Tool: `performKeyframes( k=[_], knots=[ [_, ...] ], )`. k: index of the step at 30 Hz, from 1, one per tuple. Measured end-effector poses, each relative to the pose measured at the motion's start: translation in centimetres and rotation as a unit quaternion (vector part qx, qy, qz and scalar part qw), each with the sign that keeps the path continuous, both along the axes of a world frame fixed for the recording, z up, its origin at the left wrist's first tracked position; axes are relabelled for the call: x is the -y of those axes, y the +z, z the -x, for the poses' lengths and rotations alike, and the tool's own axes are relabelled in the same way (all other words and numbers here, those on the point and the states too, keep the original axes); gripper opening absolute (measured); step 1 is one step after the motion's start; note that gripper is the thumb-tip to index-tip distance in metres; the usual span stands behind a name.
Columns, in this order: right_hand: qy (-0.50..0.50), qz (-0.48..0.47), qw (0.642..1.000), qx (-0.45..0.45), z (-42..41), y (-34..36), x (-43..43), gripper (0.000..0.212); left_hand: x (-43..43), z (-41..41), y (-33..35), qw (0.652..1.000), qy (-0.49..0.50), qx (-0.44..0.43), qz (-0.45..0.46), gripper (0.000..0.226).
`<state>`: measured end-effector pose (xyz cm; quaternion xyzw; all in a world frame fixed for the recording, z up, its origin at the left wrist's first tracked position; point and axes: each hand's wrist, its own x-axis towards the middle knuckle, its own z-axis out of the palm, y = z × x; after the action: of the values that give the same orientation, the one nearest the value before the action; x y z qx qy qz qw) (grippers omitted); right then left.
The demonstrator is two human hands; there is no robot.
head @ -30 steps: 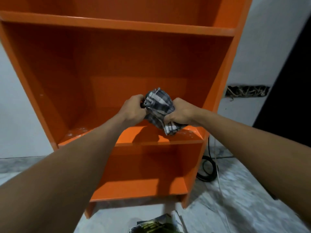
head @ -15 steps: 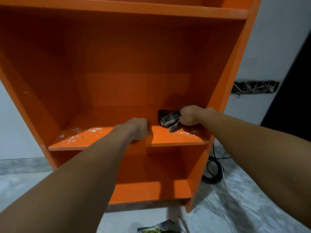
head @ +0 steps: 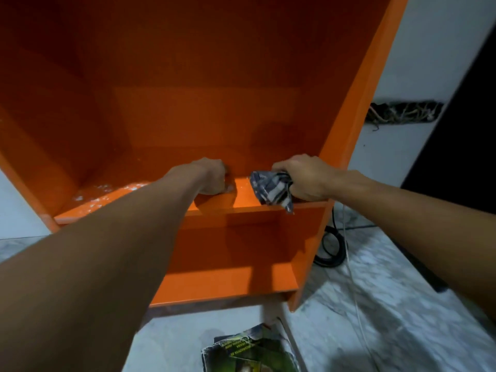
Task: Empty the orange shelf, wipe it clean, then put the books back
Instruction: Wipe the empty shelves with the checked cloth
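Glossy orange wooden shelf unit (head: pixel 188 116), both visible compartments bare of books, w/ white dust specks (head: pixel 107 190) across the left of its middle board. Person's left hand (head: pixel 212 178), clenched and apparently empty, rests knuckles-down on that board, prob. to brace the reach. Stack of green-and-black paperback books (head: pixel 249 353) waits on the pale floor below (partly out of shot). Bunched grey-and-white checked cloth (head: pixel 271 190), pressed to the board's right front for wiping, is gripped by the right hand (head: pixel 306 179); dusty left side looks not yet done. Coiled black cable (head: pixel 330 253) lies on the floor beside the unit
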<state>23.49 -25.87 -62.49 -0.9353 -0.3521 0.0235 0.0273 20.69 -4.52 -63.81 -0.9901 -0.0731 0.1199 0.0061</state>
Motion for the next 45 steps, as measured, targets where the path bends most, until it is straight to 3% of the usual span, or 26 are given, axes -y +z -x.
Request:
performKeyframes(
  k=[5,10,13,16,18,21,25,29,31,34,37,40,45],
  knots=[
    [0.048,0.021,0.999,0.008,6.5,-0.3,3.6,0.048,0.4,0.8,0.1,1.000,-0.010,-0.010,0.019,0.048],
    [-0.001,-0.188,0.974,0.128,4.4,1.9,1.6,0.026,0.4,1.1,-0.1,0.999,-0.008,0.006,0.038,0.031],
    [-0.049,-0.136,0.978,0.152,-0.2,2.7,-1.4,0.016,0.4,1.3,-0.3,0.999,-0.001,0.005,0.046,0.040],
    [-0.109,-0.018,0.991,0.076,-2.9,0.3,-3.0,0.005,0.4,1.3,-0.3,0.999,0.006,0.002,0.035,0.051],
    [-0.111,-0.029,0.992,0.056,-2.7,-1.9,-3.1,0.008,0.2,1.1,-0.4,1.000,0.003,0.002,0.024,0.055],
    [-0.055,-0.103,0.989,0.090,1.2,-3.9,-1.6,0.022,-0.2,0.5,-0.7,0.999,0.013,0.002,0.045,0.041],
    [0.010,-0.124,0.988,0.087,6.5,-3.8,1.1,0.055,0.1,0.6,-0.7,0.998,0.023,0.012,0.062,0.038],
    [-0.073,-0.209,0.966,0.132,2.5,-1.1,-0.3,0.039,0.6,1.1,-0.3,0.997,0.033,0.030,0.068,0.037],
    [-0.127,-0.147,0.971,0.141,-0.6,-1.4,-1.2,0.030,0.4,1.1,-0.3,0.997,0.028,0.026,0.061,0.050],
    [-0.143,-0.040,0.988,0.041,-2.5,-3.9,-2.9,0.072,-0.7,2.3,0.2,0.993,0.026,0.042,0.105,0.050],
    [-0.167,-0.125,0.978,-0.008,-2.5,-4.6,-5.8,0.074,-3.6,3.8,0.3,0.990,0.031,0.065,0.118,0.040],
    [-0.100,-0.135,0.982,0.088,0.4,-5.5,-9.0,0.044,-6.7,5.1,0.6,0.990,0.059,0.093,0.083,0.035],
    [0.077,-0.260,0.945,0.183,7.9,-6.5,-12.9,0.029,-9.5,6.4,1.0,0.996,0.042,0.078,0.014,0.024]
  ],
)
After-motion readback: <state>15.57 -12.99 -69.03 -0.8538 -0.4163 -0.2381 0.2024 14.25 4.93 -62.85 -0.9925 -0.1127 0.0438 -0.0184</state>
